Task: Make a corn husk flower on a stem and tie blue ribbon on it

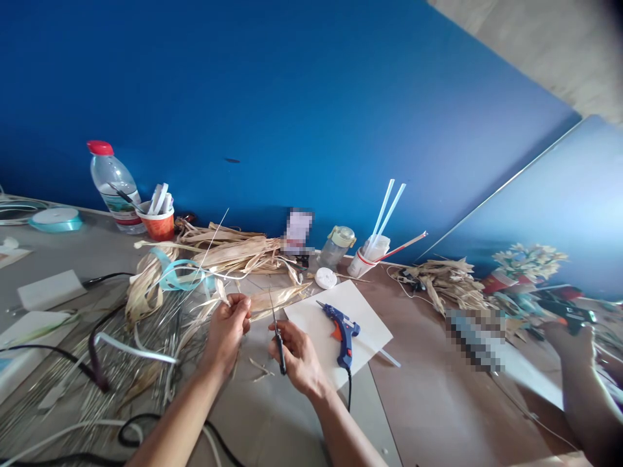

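Observation:
My left hand (228, 327) is closed in a pinch, with a pale strip of dried husk (221, 293) showing above the fingers. A thin stiff wire (213, 241) slants up just beyond that hand; whether it is held too I cannot tell. Closed around black-handled scissors (279, 344), my right hand (300, 360) has the narrow blades pointing up and away from me. The scissors are close beside the left hand but apart from it. Behind both hands lies a long dried husk leaf (275, 299). Small husk scraps (261, 368) are on the table below.
A blue glue gun (344, 331) rests on white paper (370, 314) to the right. Wires (165, 337) and teal ribbon (170, 272) crowd the left. Behind are husks (238, 250), a bottle (113, 185), a jar (335, 246) and cups. Another person's hand (572, 344) is at far right.

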A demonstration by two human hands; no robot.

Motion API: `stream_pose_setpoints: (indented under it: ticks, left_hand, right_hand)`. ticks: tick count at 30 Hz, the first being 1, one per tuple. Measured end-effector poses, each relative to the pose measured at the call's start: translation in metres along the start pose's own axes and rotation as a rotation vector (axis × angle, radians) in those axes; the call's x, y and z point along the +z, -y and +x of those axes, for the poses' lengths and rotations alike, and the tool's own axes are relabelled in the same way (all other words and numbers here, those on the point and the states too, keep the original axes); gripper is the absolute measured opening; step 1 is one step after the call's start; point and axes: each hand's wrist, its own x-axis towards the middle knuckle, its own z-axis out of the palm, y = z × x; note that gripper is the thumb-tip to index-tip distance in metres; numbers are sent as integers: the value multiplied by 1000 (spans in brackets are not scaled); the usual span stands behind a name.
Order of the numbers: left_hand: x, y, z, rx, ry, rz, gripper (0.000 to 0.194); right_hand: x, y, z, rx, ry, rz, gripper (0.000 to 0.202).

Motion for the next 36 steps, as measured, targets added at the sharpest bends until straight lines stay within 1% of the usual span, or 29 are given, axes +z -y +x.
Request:
stream_pose_setpoints:
  ticks: [4,10,20,25,32,34,36]
  left_hand:
    - [1,0,-1,-10,4,6,29]
    - [1,2,0,-9,23,-45,30]
    - [3,1,-1,-14,17,-38,30]
    - [3,-1,-2,-14,11,-12,28]
    - [0,4,1,36,19,33,26]
    - [0,3,1,13,23,14,26]
    - [0,2,1,-43,49,-36,27]
  right_hand:
    - [0,-3,0,-27,-17,20,27]
    - [-1,-3,2,-45,-22,55,31]
    - [2,-1,1,-5,-7,60,30]
    - [2,-5,1,-23,-21,42,29]
    - [2,-8,2,-22,-27,60,32]
    - [2,-7,3,-20,-28,66,33]
    - [1,-8,3,-22,-30,69,32]
